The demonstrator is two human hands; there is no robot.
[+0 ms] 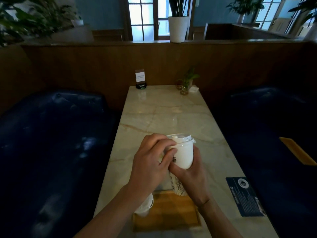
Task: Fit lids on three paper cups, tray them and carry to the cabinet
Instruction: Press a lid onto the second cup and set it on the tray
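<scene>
Both hands are raised above the near half of the worktop (164, 107) and closed on one cup (184, 154). The right hand (190, 176) is wrapped around the cup's lower part from below and from the right, the fingers curled under its base. The left hand (151, 162) is curled over the cup's upper left side, its fingertips (171, 145) pressed at the rim where the lid (181, 138) sits.

The cup is seen as plain white paper, tapered toward the base, with a small dark mark on its side next to the left thumb. It is tilted, top leaning away and to the right. The lid is clear plastic with a white plug near its far edge; it lies across the mouth of the cup, and whether it is fully seated cannot be told.

Below the hands a wooden tray (171, 215) is set on the near end of the worktop. A second cup (177, 186), printed with a dark pattern, stands at the tray's far edge, mostly hidden by the right hand. A third cup (145, 207), white and lidded, is partly covered by the left forearm at the tray's left side. A dark card (245, 196) lies on the worktop to the right of the tray.
</scene>
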